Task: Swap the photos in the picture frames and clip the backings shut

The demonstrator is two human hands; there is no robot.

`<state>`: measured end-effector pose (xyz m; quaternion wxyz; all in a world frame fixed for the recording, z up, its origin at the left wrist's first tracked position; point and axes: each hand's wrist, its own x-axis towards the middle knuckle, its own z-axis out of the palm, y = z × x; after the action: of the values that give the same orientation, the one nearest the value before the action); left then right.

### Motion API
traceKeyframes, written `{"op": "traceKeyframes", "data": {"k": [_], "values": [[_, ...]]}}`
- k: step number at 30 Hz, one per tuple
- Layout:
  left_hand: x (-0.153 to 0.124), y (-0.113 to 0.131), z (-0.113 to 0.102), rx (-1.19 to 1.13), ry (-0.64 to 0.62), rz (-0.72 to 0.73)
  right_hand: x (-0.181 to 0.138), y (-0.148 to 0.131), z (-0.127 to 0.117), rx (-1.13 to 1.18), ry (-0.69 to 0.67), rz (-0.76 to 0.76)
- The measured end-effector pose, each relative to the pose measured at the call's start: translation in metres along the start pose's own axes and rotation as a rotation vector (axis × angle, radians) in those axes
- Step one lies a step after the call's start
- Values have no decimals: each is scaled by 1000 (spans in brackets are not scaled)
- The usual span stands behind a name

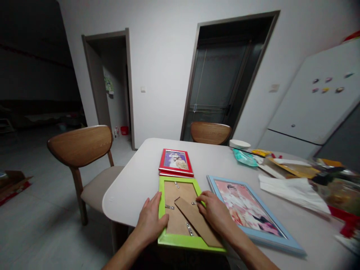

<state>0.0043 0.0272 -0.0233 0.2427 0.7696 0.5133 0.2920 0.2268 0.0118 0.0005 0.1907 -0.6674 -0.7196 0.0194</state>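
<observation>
A green picture frame [180, 240] lies face down at the table's near edge. Its brown backboard [176, 221] shows, with a slanted stand leg [197, 221] and several small metal clips [189, 229] around it. My left hand [150, 219] holds the frame's left side, thumb over the border and fingers along the outer edge. On the right side, the curled fingers of my right hand [215, 212] press at another metal clip; the fingertips are partly hidden. Just beyond lie stacked red picture frames [190, 165], the top one photo up. A light blue picture frame [254, 234] with a photo lies to the right.
The white table [132, 187] has a rounded left corner. White paper [292, 193], a teal packet [244, 157], a white bowl [239, 144] and clutter fill its right side. Wooden chairs stand at the left [81, 146] and far side [210, 132].
</observation>
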Motion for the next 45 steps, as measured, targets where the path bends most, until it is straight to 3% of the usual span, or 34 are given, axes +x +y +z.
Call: {"op": "traceKeyframes", "data": {"k": [5,9,14,19,30,37,45], "values": [[0,1,0,37,6,12,4,-4,4,-42,29,15],[-1,3,0,62,21,16,5,-23,4,5,87,-56],[-2,3,1,75,43,30,8,-66,12,103,-38,-240],[-1,1,3,79,38,40,16,-84,20,65,-44,-236],[0,2,5,124,14,29,28,-75,40,104,4,-128],[-1,2,5,119,24,18,55,-48,31,79,26,-62],[1,1,4,106,9,23,75,-33,51,44,51,73]]}}
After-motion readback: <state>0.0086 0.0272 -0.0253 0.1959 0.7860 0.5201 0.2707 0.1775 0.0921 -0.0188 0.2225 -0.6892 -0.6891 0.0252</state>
